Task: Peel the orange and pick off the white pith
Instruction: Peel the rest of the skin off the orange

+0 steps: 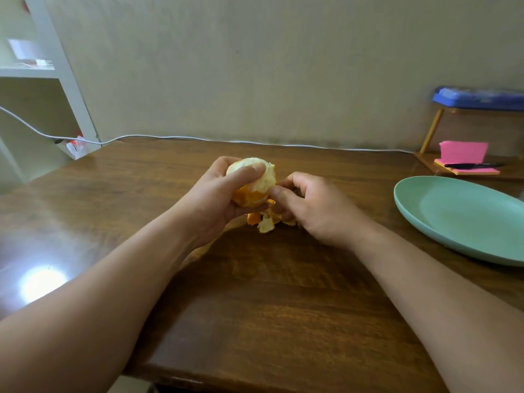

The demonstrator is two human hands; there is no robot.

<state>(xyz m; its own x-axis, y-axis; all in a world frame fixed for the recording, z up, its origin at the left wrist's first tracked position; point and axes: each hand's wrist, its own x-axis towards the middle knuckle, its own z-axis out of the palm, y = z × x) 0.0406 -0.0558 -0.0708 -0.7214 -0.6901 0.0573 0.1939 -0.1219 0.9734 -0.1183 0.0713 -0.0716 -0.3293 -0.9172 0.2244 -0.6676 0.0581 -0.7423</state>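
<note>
Orange [256,180] sits gripped in left hand's [215,197] curled fingers [243,175], right hand's [314,208] fingers [281,194] pinching peel [266,224] at its side.

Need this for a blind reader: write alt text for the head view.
A person's left hand grips a mostly peeled orange above a wooden table while the right hand pinches at its lower side. Peel scraps lie beneath, and a green plate sits to the right.

**Orange half peeled, both hands on it**

Left hand [218,194] grips orange [253,180] above wooden table [255,293]; upper part white with pith. Right hand [309,205] pinches at its side. Peel scraps [265,221] below. Green plate [465,219] right.
</note>
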